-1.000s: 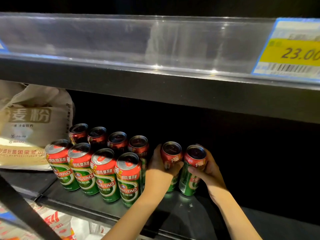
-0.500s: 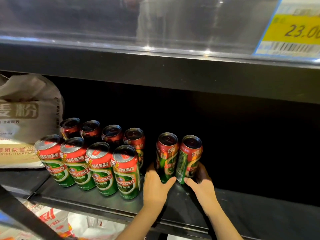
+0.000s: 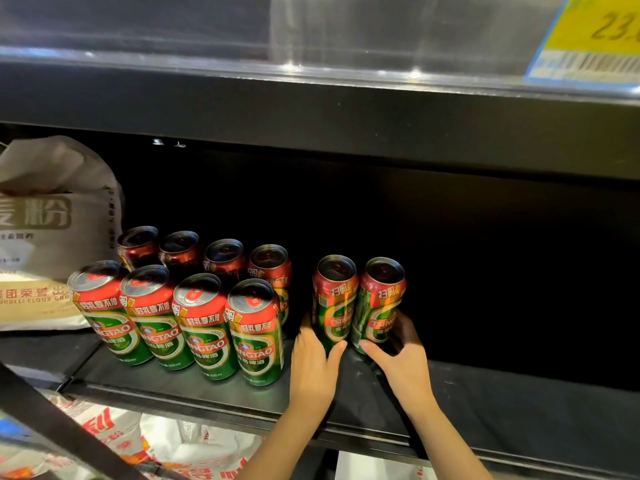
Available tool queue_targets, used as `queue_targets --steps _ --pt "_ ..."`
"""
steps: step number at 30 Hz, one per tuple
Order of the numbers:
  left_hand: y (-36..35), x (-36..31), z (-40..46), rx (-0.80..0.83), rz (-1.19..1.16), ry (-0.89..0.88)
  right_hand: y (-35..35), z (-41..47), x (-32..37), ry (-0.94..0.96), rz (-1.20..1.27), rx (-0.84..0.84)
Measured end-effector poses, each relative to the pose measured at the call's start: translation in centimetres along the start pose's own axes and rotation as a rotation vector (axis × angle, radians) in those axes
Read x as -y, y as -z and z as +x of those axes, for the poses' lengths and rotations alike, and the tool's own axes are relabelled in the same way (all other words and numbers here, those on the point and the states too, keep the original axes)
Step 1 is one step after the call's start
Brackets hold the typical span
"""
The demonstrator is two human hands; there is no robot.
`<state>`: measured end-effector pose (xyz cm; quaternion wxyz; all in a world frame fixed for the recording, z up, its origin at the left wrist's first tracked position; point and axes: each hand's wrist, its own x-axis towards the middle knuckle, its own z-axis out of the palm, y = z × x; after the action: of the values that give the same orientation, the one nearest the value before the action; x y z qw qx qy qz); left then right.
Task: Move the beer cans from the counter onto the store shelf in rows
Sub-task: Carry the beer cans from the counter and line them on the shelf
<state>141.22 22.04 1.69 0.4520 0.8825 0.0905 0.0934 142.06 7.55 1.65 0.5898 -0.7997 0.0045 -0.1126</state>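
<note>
At frame left, eight cans (image 3: 204,320) stand in two rows on the shelf (image 3: 519,403). Centre frame, the left hand (image 3: 313,365) grips one can (image 3: 334,299); the right hand (image 3: 401,355) grips its neighbour (image 3: 379,303), apparently extending the back row.

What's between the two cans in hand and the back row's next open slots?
Nothing visible. The left hand and right hand hold two cans just right of the back row; only bare shelf lies around them.
</note>
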Motion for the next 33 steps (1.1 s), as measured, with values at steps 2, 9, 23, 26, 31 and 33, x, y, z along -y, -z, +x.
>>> queue_targets --steps 2,9,23,26,31,33 --pt "-0.1 0.0 0.0 0.007 0.026 -0.018 -0.1 0.1 0.1 0.003 -0.015 -0.017" --pt "0.0 0.1 0.2 0.021 -0.006 -0.016 -0.3 0.3 -0.1 0.022 -0.063 -0.055" --pt "-0.1 0.0 -0.1 -0.041 -0.073 0.088 -0.3 0.3 -0.3 0.043 -0.193 -0.017" --pt "-0.2 0.0 -0.3 -0.041 -0.031 0.048 -0.4 0.3 -0.3 0.04 -0.183 -0.023" --pt "0.0 -0.2 -0.7 -0.131 0.108 -0.019 -0.5 0.3 -0.3 0.053 -0.184 0.0" --pt "0.0 -0.2 -0.8 -0.108 0.118 -0.023 -0.5 0.4 -0.3 0.056 -0.204 0.013"
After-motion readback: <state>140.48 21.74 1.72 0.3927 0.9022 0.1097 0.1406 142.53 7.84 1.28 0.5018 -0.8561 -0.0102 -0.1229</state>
